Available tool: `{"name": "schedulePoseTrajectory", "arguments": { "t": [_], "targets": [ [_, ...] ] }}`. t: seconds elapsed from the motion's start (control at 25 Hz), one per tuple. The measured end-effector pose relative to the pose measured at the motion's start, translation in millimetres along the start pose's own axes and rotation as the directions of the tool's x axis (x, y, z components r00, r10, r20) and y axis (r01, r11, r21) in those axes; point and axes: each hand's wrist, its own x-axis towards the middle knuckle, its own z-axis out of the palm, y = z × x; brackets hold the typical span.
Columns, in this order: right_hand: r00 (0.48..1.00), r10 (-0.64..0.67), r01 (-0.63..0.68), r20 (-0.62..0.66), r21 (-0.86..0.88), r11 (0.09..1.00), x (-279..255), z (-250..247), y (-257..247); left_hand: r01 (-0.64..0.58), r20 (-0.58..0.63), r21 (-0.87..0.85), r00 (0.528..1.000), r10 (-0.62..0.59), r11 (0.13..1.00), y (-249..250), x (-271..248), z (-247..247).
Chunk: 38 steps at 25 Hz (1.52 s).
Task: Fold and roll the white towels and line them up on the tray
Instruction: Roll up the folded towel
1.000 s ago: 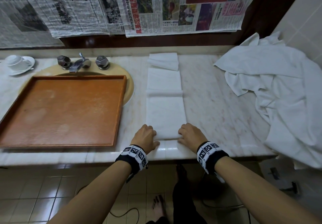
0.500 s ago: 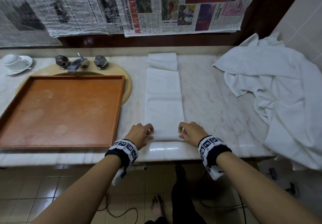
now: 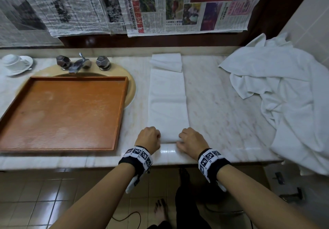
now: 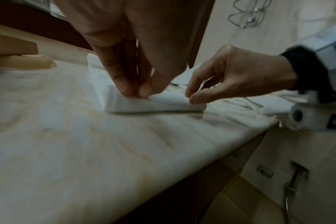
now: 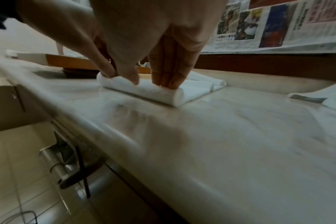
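A white towel (image 3: 167, 100), folded into a long narrow strip, lies on the marble counter (image 3: 222, 114) and runs from the front edge toward the wall. Its near end is turned over into a small roll (image 4: 155, 104) (image 5: 163, 94). My left hand (image 3: 149, 138) (image 4: 134, 89) pinches the left part of that roll with curled fingers. My right hand (image 3: 190, 139) (image 5: 153, 63) holds the right part, fingers on top and thumb beside them. The orange-brown tray (image 3: 122, 111) sits to the left over the sink, with nothing on it.
A heap of loose white towels (image 3: 284, 95) covers the counter's right end. A small folded white towel (image 3: 167, 62) lies at the strip's far end. Faucet (image 3: 78, 65) and upturned cup on a saucer (image 3: 16, 64) stand behind the tray. Newspapers hang on the wall.
The crease across the middle of the strip has been pulled flat. Both hands have curled over the near end and turned it into a small roll.
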Motion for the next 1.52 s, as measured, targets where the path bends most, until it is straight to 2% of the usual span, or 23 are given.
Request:
{"name": "schedulePoseTrajectory", "arguments": {
  "t": [0.16,0.24,0.4,0.52,0.6,0.72,0.88,1.0,1.12,1.2,1.36,1.44,1.52],
  "targets": [
    [0.998,-0.054,0.055,0.019,-0.039,0.998,4.8,-2.5,5.0,-0.019,0.040,0.076,0.999,0.016,0.997,2.1,-1.7,3.0],
    [0.996,-0.088,0.089,0.011,-0.122,0.989,9.4,-7.3,7.9,-0.030,0.044,0.130,0.999,0.025,0.991,2.8,2.3,0.6],
    [0.981,-0.036,0.070,0.191,-0.178,0.982,7.5,-22.1,12.8,-0.204,0.113,0.292,0.977,0.178,0.934,-3.0,4.7,-6.7],
    [0.963,0.030,-0.023,0.270,-0.032,0.999,7.8,-29.1,17.5,-0.249,0.191,0.175,0.958,0.215,0.953,-11.4,3.0,-9.4],
    [0.957,0.095,-0.119,0.273,0.074,0.990,11.7,-30.9,19.3,-0.179,0.196,0.061,0.967,0.164,0.982,-13.6,4.5,-9.3],
    [0.947,0.179,-0.203,0.265,0.066,0.977,18.8,-30.3,18.5,-0.073,0.163,-0.011,0.984,0.073,0.997,-11.4,12.0,-10.4],
    [0.987,0.138,-0.142,0.083,0.046,0.989,20.3,-20.7,10.7,-0.037,0.059,-0.007,0.998,0.037,0.999,0.5,14.2,-8.2],
    [0.999,0.038,-0.037,0.036,-0.011,0.999,13.7,-8.3,0.0,-0.044,-0.002,0.014,0.999,0.044,0.999,3.7,7.9,0.6],
    [0.999,-0.010,0.011,-0.038,0.029,1.000,6.3,-3.4,-2.3,-0.089,-0.036,0.013,0.995,0.090,0.996,4.5,-1.0,6.6],
    [1.000,-0.011,0.011,-0.006,0.011,1.000,6.5,-3.2,-0.1,-0.108,-0.008,0.018,0.994,0.109,0.994,3.2,-2.4,10.1],
    [0.998,-0.062,0.062,-0.026,-0.008,0.998,9.6,-3.5,3.1,-0.158,0.018,0.150,0.987,0.157,0.976,3.0,4.7,10.0],
    [0.995,-0.078,0.080,0.060,-0.027,0.996,13.1,-10.5,6.0,-0.207,0.074,0.193,0.978,0.197,0.959,0.0,6.1,7.6],
    [0.979,-0.044,0.041,0.199,0.020,0.999,14.9,-19.9,13.2,-0.229,0.126,0.106,0.968,0.215,0.968,-5.3,4.3,3.6]
  ]
}}
